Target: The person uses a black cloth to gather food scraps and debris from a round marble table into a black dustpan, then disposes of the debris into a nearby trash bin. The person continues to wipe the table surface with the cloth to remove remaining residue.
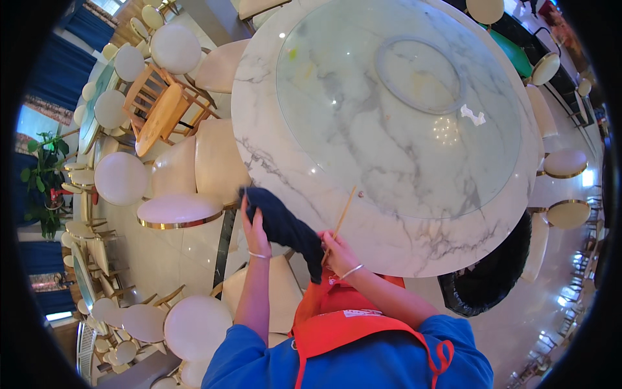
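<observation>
My left hand grips one end of a dark cloth beside the near left rim of a round marble-patterned table. The cloth stretches down to my right hand, which pinches a thin wooden stick, perhaps a chopstick, and seems to hold the cloth's lower end too. The stick points up over the table edge. Just past its tip, a small reddish scrap lies near a glass turntable. A crumpled white tissue rests farther back on the glass.
A bin with a black liner stands at the table's right edge. Cream upholstered chairs crowd the left side, with a wooden high chair among them. Faint yellow-green stains show on the glass. A ring marks the turntable's middle.
</observation>
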`<state>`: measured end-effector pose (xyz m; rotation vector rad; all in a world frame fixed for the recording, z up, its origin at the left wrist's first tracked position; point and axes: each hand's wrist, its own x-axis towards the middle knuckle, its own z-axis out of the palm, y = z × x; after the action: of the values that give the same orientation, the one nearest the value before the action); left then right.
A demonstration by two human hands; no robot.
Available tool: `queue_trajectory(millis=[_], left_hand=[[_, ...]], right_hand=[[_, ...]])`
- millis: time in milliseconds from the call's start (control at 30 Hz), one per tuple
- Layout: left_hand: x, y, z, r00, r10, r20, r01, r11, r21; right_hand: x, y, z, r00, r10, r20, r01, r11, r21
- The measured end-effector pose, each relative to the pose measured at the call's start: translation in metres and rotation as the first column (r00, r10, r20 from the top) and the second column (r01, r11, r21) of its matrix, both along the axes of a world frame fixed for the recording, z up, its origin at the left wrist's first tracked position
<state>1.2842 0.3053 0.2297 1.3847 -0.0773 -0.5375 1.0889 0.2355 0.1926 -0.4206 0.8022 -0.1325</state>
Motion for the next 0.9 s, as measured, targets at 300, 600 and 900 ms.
queue_trajectory(millis=[300, 600, 900], left_hand=[[0.021, -0.121, 0.055, 0.926, 0.021, 0.376, 0.008, 0.997, -0.076], [-0.094, -0.13, 0.057, 0.986, -0.121, 0.117, 0.137, 0.981, -0.135], [0.038, -0.219, 0.096, 0.43, -0.217, 0.876, 0.024, 0.973, 0.229]], right_hand=[[-0.046, -0.075, 0.057, 0.966, -0.234, 0.11, 0.245, 0.693, -0.677], [-0.21, -0.108, 0.037, 0.618, -0.784, -0.062, 0.755, 0.613, -0.233], [-0.309, -0.124, -0.011, 0.547, -0.75, -0.371, 0.563, 0.658, -0.499]])
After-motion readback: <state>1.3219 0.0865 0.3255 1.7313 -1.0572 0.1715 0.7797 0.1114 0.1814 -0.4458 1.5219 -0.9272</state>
